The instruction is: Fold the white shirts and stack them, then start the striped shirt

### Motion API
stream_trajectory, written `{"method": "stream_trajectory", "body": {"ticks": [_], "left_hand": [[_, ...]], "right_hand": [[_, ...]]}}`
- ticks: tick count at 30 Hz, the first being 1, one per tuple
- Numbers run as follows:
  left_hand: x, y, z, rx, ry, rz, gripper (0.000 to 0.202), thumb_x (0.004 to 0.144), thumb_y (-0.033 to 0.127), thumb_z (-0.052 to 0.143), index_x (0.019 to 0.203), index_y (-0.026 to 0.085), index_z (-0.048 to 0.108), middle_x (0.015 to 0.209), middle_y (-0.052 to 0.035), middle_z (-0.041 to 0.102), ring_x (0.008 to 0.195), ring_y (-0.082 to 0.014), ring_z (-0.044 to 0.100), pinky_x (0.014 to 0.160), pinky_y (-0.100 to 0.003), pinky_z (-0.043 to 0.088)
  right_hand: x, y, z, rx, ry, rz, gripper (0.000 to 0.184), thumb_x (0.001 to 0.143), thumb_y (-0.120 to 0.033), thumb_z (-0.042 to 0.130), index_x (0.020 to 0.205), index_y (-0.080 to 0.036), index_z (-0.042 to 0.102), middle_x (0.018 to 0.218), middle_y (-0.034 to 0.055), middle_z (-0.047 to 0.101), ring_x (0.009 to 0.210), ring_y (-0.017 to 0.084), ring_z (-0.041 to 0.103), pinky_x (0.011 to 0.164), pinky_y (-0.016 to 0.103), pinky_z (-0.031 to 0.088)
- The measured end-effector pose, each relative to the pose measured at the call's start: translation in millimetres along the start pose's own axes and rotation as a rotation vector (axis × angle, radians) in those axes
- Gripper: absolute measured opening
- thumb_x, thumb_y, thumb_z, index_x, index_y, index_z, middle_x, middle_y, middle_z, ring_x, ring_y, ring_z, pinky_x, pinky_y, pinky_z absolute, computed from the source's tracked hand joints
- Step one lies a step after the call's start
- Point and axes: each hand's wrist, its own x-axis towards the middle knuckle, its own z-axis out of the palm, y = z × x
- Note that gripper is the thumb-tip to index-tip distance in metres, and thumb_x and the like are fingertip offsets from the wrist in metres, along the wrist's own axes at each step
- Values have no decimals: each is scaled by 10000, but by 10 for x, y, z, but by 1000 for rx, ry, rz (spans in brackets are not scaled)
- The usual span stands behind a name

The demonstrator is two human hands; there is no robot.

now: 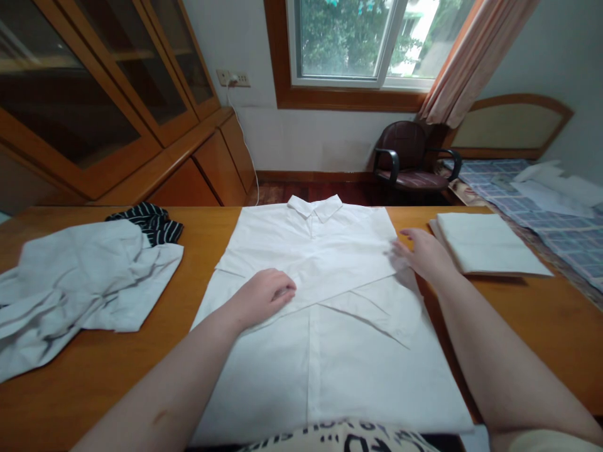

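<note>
A white collared shirt point(325, 314) lies flat on the wooden table point(541, 333), collar away from me, both sleeves folded across its middle. My left hand point(261, 295) rests on the left folded sleeve with its fingers curled under. At the shirt's right edge my right hand point(421, 251) lies flat on the cloth, fingers stretched out. Neither hand lifts anything.
A crumpled pale grey garment point(80, 282) lies at the table's left, with a black-and-white striped cloth point(151, 221) behind it. A folded white stack point(485, 243) sits at the right. Beyond stand a wooden cabinet point(117, 107), a dark armchair point(409, 157) and a bed point(551, 201).
</note>
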Motion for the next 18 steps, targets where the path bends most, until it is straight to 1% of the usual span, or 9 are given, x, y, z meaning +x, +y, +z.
{"method": "stream_trajectory", "body": {"ticks": [1,2,3,5,6,8,11,15,18], "left_hand": [[26,-9,51,43,63,2,363,914,411,414,1136,222,630,1207,-75,622,1133,-225,531,980,-366,373],[51,-21,105,86,94,-2,433,902,432,445,1276,240,550,1373,-82,515,1271,-248,433,1061,-407,302],[74,-37,157,127,90,-16,529,884,457,478,1375,261,455,1485,-81,387,1364,-269,319,1109,-447,229],[108,-70,240,191,17,-59,682,848,506,524,1461,291,318,1570,-75,200,1435,-299,155,1137,-508,135],[118,-84,266,210,-25,-79,719,837,526,531,1474,298,286,1578,-75,159,1442,-306,120,1138,-523,114],[118,-105,286,230,-77,-104,739,841,552,510,1485,300,252,1578,-74,137,1445,-297,107,1142,-521,100],[57,-133,277,248,-91,-129,736,861,558,467,1496,275,225,1571,-69,147,1445,-271,120,1150,-495,108],[-165,-252,278,275,-50,-136,694,900,533,401,1501,241,213,1563,-63,176,1443,-246,141,1156,-469,130],[-355,-387,293,291,-5,-123,698,910,534,375,1505,212,202,1554,-69,211,1436,-240,173,1156,-455,158]], "right_hand": [[-28,-116,48,39,-26,-143,498,888,-462,451,1284,-170,531,1325,142,552,1208,289,508,996,410,391],[-53,-221,110,61,-87,-255,542,898,-477,435,1355,-190,471,1438,123,444,1301,286,422,1049,419,348],[-72,-306,182,59,-158,-324,591,900,-501,424,1410,-202,411,1504,108,350,1367,288,332,1084,431,308],[-84,-400,327,9,-283,-370,656,903,-552,387,1464,-216,331,1552,94,244,1423,289,205,1125,448,234],[-75,-407,386,-26,-315,-353,675,907,-571,361,1477,-213,306,1559,98,218,1432,289,171,1136,448,206],[-41,-365,459,-94,-318,-262,700,913,-596,317,1489,-200,280,1565,113,187,1437,289,143,1146,443,174],[13,-256,465,-161,-279,-108,734,913,-610,286,1499,-168,246,1569,135,153,1439,278,141,1144,428,182],[38,-189,420,-177,-289,-74,745,922,-591,276,1503,-127,217,1565,163,144,1440,255,144,1139,402,202],[29,-274,365,-201,-284,-46,731,920,-572,296,1493,-120,245,1555,174,179,1434,291,154,1135,496,166]]}}
